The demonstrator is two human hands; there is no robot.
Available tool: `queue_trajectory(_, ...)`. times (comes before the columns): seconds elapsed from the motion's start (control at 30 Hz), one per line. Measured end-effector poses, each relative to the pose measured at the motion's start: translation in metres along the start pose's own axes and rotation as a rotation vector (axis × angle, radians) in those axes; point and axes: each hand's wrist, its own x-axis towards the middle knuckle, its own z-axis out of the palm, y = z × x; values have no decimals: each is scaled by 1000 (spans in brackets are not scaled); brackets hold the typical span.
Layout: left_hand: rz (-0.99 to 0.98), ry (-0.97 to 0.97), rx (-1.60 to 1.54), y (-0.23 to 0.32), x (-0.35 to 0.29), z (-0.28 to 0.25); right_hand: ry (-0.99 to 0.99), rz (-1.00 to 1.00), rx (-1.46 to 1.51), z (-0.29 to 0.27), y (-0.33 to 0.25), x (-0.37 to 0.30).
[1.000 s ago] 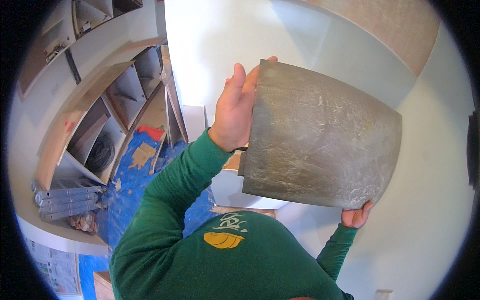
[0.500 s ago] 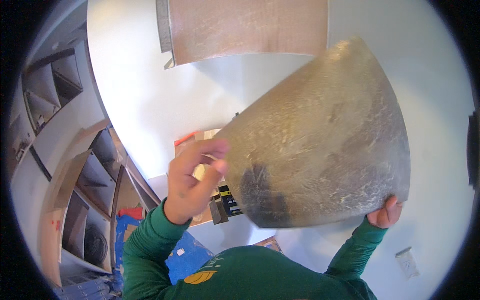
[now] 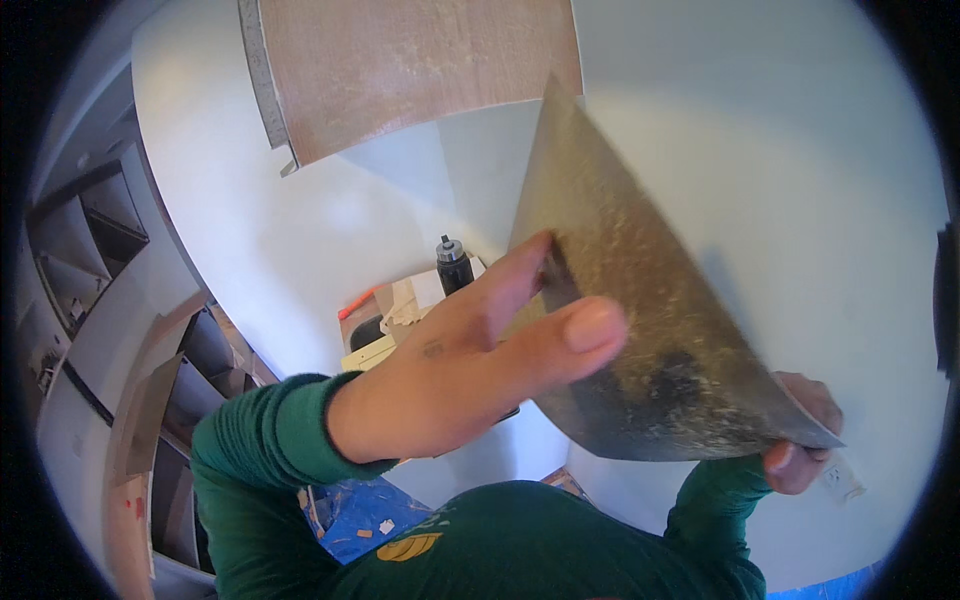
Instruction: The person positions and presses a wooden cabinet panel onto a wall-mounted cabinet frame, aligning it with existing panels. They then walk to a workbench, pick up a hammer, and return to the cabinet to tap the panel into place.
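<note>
Pale wall (image 3: 850, 250) is flanking the right edge of the sheet (image 3: 650, 300); the right hand (image 3: 803, 432) is pinching its lower-right corner, the left hand (image 3: 465, 360) overlapping it, thumb and finger spread wide, contact unclear.

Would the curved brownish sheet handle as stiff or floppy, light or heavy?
The sheet is probably flexible, since its lower edge bows. It seems springy rather than limp: its upper corner stands up. It may be light, judging by its thin edge at the right hand.

splayed left grip (image 3: 470, 350), pinched right grip (image 3: 794, 467)
</note>
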Motion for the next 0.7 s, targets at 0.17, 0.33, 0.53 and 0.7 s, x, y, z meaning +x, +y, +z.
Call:
queue_trajectory(0.17,45,-25,-68,16,12,-9,-374,-190,22,20,-6,38)
queue_trajectory(0.33,113,201,76,17,10,-17,-929,-246,-140,65,3,64)
queue_trajectory(0.53,-10,466,-179,2,-27,-76,-973,-91,-286,104,3,64)
queue_trajectory(0.7,109,823,6,-18,-91,-109,-676,145,-148,64,61,39)
